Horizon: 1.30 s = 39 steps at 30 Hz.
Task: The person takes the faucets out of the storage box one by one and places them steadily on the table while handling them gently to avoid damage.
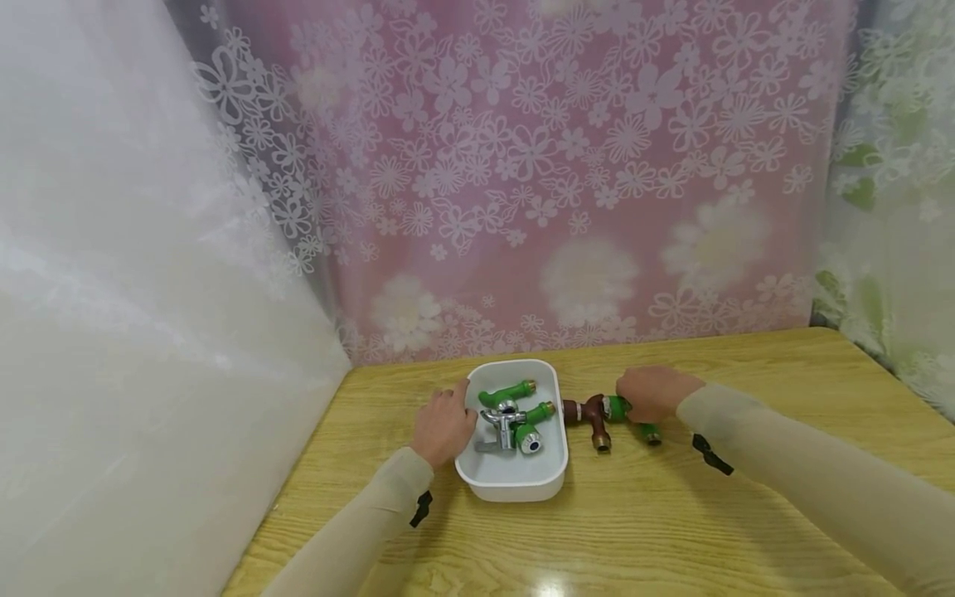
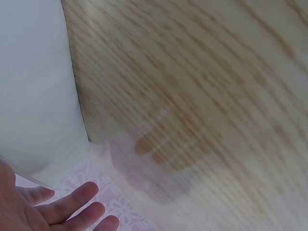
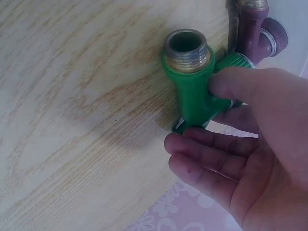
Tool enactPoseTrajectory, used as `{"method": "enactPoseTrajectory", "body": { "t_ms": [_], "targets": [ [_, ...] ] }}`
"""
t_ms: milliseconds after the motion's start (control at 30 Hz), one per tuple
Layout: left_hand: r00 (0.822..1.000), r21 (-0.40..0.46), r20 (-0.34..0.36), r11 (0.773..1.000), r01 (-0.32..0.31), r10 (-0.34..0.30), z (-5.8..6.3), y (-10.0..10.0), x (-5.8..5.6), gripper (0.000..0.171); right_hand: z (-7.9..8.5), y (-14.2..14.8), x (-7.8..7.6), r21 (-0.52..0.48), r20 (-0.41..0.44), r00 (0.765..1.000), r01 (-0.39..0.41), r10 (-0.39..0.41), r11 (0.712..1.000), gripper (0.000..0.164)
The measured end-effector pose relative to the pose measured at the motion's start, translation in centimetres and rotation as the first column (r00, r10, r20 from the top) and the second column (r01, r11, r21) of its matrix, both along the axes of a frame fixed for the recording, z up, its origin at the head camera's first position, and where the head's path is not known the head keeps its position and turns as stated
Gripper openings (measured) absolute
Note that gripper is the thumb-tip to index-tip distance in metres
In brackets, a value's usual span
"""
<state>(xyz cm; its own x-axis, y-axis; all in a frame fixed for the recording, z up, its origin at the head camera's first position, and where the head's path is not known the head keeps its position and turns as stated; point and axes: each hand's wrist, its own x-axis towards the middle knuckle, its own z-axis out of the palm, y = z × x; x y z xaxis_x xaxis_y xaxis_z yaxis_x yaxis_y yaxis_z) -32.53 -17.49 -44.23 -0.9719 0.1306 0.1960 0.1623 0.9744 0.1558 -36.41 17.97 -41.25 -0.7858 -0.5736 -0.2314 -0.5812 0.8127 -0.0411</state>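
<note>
My right hand (image 1: 656, 393) pinches a green faucet (image 3: 191, 96) between thumb and fingers, right of the white tub. In the right wrist view its threaded metal end faces the camera, while the ring and little fingers (image 3: 202, 175) extend loosely. Just left of it lies a brown faucet (image 1: 595, 414) with a brass spout end, close to the tub's right side. My left hand (image 1: 445, 423) rests at the left rim of the white tub (image 1: 515, 492). In the left wrist view its fingers (image 2: 79, 195) reach out loosely beside the tub wall.
Inside the tub lie a chrome faucet (image 1: 507, 427) and green faucets, one of them (image 1: 511, 393) toward the back. The wood-grain table (image 1: 634, 531) ends at a pink flowered curtain (image 1: 522, 207). A white sheet (image 1: 149, 332) hangs at the left.
</note>
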Motion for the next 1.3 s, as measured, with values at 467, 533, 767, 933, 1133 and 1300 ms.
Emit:
{"method": "enactPoseTrajectory", "body": {
  "t_ms": [467, 533, 767, 933, 1133, 1300],
  "targets": [
    [1.0, 0.001, 0.001, 1.0, -0.008, 0.008, -0.1, -0.1, 0.1, 0.053, 1.6, -0.4, 0.4, 0.008, -0.018, 0.999, -0.027, 0.028, 1.0, 0.006],
    [1.0, 0.003, 0.001, 1.0, -0.008, 0.008, -0.1, -0.2, 0.1, 0.053, 2.0, -0.6, 0.5, 0.004, -0.024, 0.999, -0.035, 0.035, 0.999, 0.005],
    [1.0, 0.0, -0.005, 1.0, -0.007, 0.007, -0.1, -0.3, 0.0, 0.054, 3.5, -2.3, 1.0, 0.007, -0.079, 0.993, -0.084, 0.084, 0.996, 0.016],
    [1.0, -0.001, 0.008, 1.0, -0.013, 0.013, 0.0, -0.2, 0.0, 0.055, 4.3, -4.0, 1.4, 0.022, -0.152, 0.977, -0.148, 0.15, 0.989, 0.019],
    [1.0, 0.013, 0.015, 1.0, -0.006, 0.005, 0.0, -0.1, -0.1, 0.054, 4.8, -6.0, 1.5, 0.027, -0.187, 0.957, -0.219, 0.22, 0.975, 0.024],
    [1.0, 0.009, 0.018, 1.0, -0.011, 0.011, -0.1, -0.1, -0.2, 0.054, 5.4, -7.7, 1.7, 0.028, -0.195, 0.942, -0.271, 0.272, 0.962, 0.029]
  ]
}}
